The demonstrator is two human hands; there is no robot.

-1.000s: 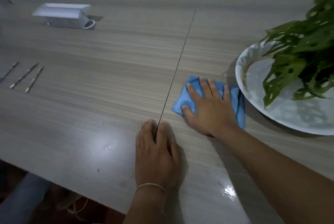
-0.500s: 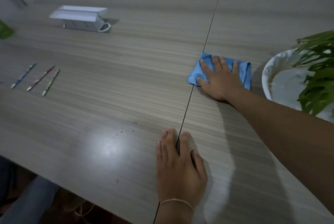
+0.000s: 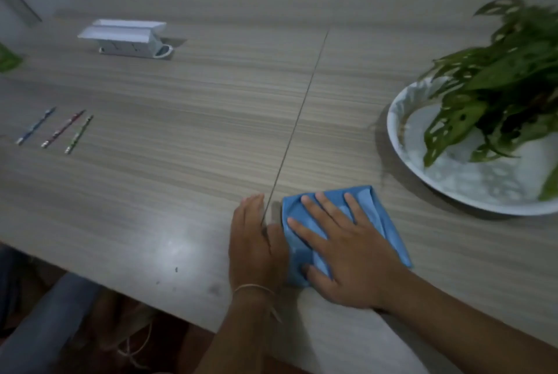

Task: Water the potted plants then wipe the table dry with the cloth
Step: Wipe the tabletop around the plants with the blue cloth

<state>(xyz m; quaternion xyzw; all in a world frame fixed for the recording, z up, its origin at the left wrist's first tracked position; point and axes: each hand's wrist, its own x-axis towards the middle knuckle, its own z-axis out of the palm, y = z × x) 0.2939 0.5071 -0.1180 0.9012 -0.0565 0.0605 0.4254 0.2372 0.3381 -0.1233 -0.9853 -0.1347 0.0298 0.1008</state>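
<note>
A folded blue cloth [image 3: 383, 222] lies on the wooden table [image 3: 181, 180] near its front edge. My right hand [image 3: 341, 250] presses flat on the cloth with spread, straight fingers. Just left of it, my left hand [image 3: 256, 241] rests flat on the bare table over the dark seam [image 3: 299, 114], touching the cloth's left edge. At the right, a green leafy plant [image 3: 495, 81] stands in a wide white dish [image 3: 401, 138], apart from the cloth.
Three pens [image 3: 57, 130] lie side by side at the left. A white box [image 3: 126, 37] with a cable sits at the back left. A green leaf [image 3: 7, 60] shows at the left border. The table's front edge runs diagonally below my wrists.
My right hand has dragged the cloth back toward the front edge, beside my left hand. The view has shifted, so the plant shows more fully.
</note>
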